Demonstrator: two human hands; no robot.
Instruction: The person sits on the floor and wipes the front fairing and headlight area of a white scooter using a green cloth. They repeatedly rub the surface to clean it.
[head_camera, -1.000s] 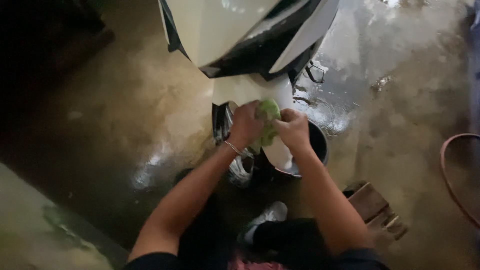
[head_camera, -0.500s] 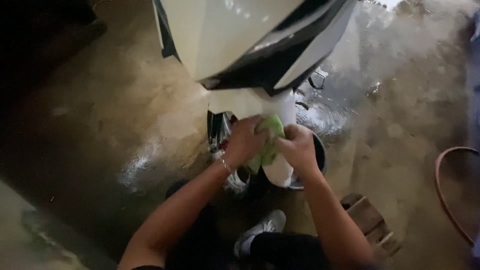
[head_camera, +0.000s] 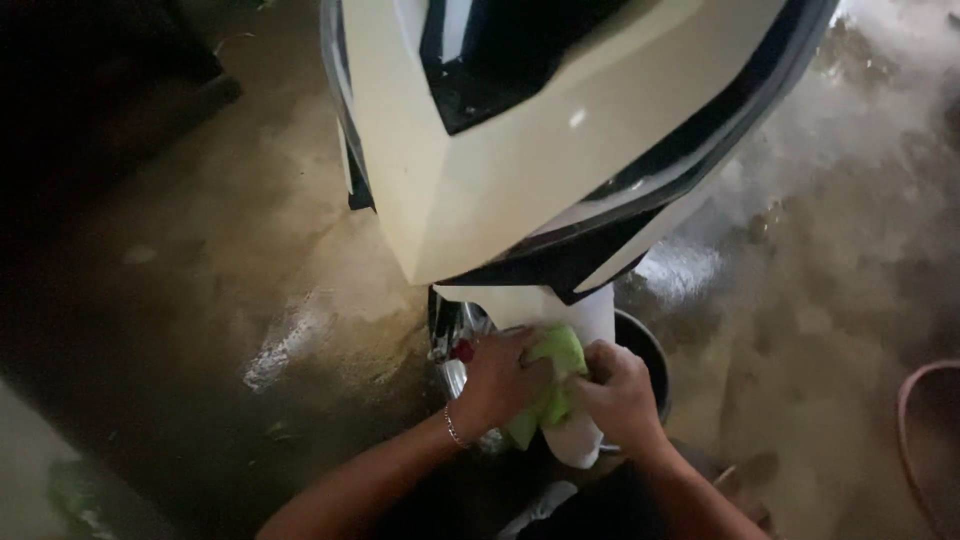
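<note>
Both hands sit low center of the frame, pressed on a green cloth. Left hand, w/ a thin bracelet at the wrist, has fingers curled closed on the cloth's left side. Right hand is closed on its right side. Cloth lies against the white front fender of a scooter, whose cream front panel fills the top center. Dark wheel shows just right of the hands. Wet concrete floor all around; reddish hose at the right edge.
</note>
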